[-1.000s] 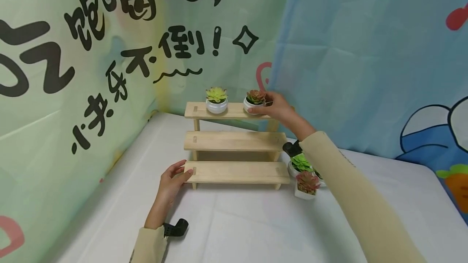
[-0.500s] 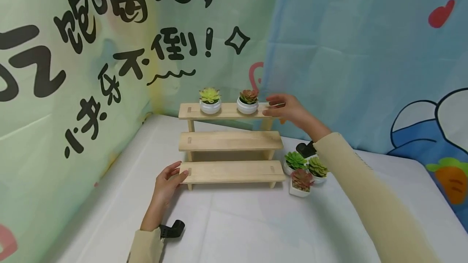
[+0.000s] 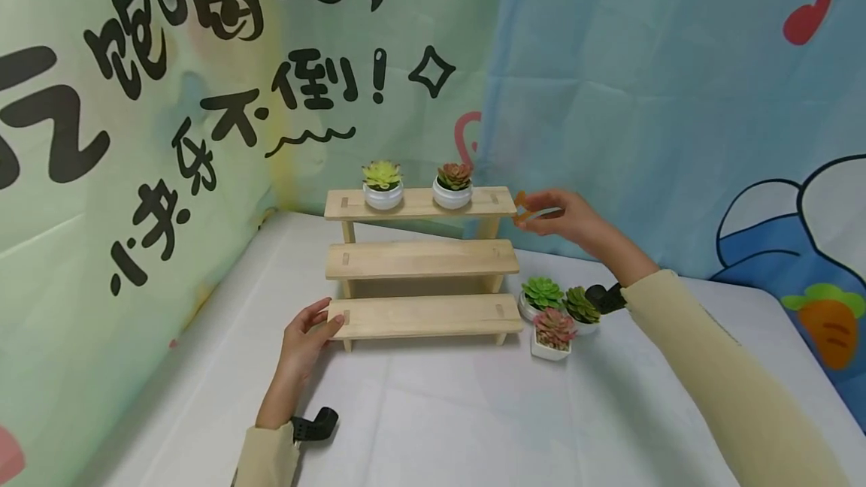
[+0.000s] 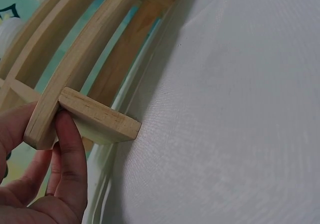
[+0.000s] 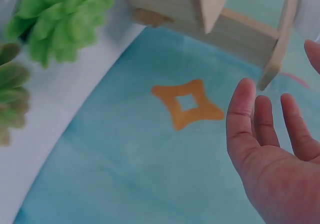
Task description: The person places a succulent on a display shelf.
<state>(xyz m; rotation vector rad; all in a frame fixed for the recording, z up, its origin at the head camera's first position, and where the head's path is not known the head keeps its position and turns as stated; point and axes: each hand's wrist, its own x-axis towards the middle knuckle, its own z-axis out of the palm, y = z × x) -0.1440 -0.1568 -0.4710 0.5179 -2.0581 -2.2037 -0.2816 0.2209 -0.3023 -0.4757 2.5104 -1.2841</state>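
Note:
A three-tier wooden plant stand (image 3: pixel 422 260) stands on the white table. With thumb and fingers, my left hand (image 3: pixel 302 340) grips the left end of its lowest board, the plank's end (image 4: pixel 42 126) lying between them in the left wrist view. My right hand (image 3: pixel 564 218) is in the air just off the right end of the top board, holding nothing, fingers apart and gently bent. On the top board sit two succulents in round white pots: a yellow-green one (image 3: pixel 383 186) at the left and a reddish-brown one (image 3: pixel 452 188) right of the middle.
Close to the stand's lower right end, a bright green succulent (image 3: pixel 543 293), a darker green one (image 3: pixel 582 305) and a pink-red one in a square pot (image 3: pixel 552 331) cluster on the tablecloth (image 3: pixel 440 412). Printed fabric backdrops (image 3: pixel 609 96) rise behind the table and at its left.
My right hand has let go of the reddish-brown succulent's pot and moved right, away from the top board. The left hand keeps its grip. The head view has shifted slightly.

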